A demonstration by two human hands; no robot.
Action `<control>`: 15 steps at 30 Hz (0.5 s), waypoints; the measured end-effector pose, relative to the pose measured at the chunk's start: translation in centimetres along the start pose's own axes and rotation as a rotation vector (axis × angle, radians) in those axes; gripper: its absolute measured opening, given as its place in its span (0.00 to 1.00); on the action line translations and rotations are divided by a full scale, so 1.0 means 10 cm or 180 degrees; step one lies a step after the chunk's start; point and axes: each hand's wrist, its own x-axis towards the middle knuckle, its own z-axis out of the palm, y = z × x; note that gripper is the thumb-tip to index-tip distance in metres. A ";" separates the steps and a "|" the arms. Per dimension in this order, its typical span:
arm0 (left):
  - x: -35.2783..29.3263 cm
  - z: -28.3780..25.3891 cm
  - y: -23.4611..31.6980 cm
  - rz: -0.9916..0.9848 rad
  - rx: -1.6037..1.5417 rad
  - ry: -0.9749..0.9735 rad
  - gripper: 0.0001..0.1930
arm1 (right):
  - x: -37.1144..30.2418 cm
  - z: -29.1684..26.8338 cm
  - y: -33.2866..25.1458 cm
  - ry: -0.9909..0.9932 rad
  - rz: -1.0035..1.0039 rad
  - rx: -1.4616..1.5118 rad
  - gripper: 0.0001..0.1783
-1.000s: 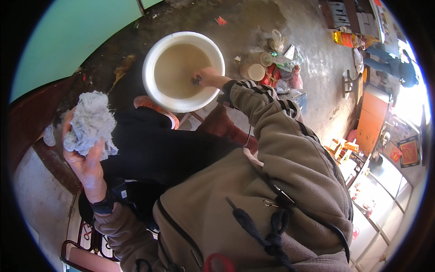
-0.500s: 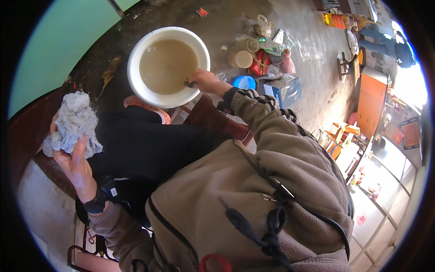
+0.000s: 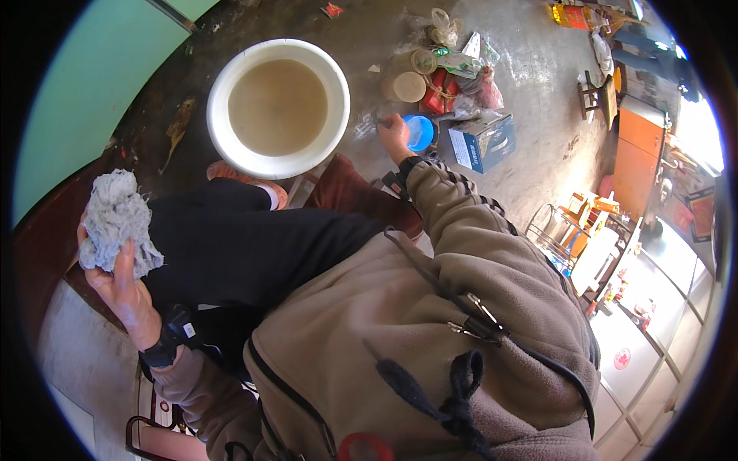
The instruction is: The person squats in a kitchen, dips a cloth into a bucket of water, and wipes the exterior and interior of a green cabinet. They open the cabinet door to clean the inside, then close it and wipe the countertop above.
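My left hand (image 3: pixel 123 288) is raised at the left and grips a crumpled grey rag (image 3: pixel 115 219). My right hand (image 3: pixel 393 134) is stretched out over the wet concrete floor, just right of a white basin (image 3: pixel 223 138) filled with murky brown water. Its curled fingers touch or nearly touch a small blue round container (image 3: pixel 423 132). Whether they hold anything is not clear. My black trouser legs and tan jacket fill the middle of the view.
Beyond the blue container lie a blue cardboard box (image 3: pixel 480 142), a round tan lid (image 3: pixel 405 87), red packets (image 3: pixel 440 92) and plastic litter. A small stool (image 3: pixel 596 92) and an orange cabinet (image 3: pixel 634 161) stand at the right. A green wall (image 3: pixel 84 84) rises at the left.
My right hand has come out of the basin's water and moved right to the blue container on the floor. The left hand still holds the rag, a little lower.
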 end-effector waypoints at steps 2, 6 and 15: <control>-0.01 0.01 0.01 0.0015 0.0185 0.0065 0.30 | 0.04 0.11 0.03 0.0197 -0.0321 -0.0026 0.16; -0.07 0.00 0.00 -0.0101 0.0168 0.0347 0.29 | 0.15 0.26 0.01 0.0037 0.0126 -0.0330 0.18; -0.15 -0.03 0.00 -0.0179 0.0230 0.0496 0.29 | -0.14 0.52 -0.11 -0.1048 -0.0806 -0.0847 0.12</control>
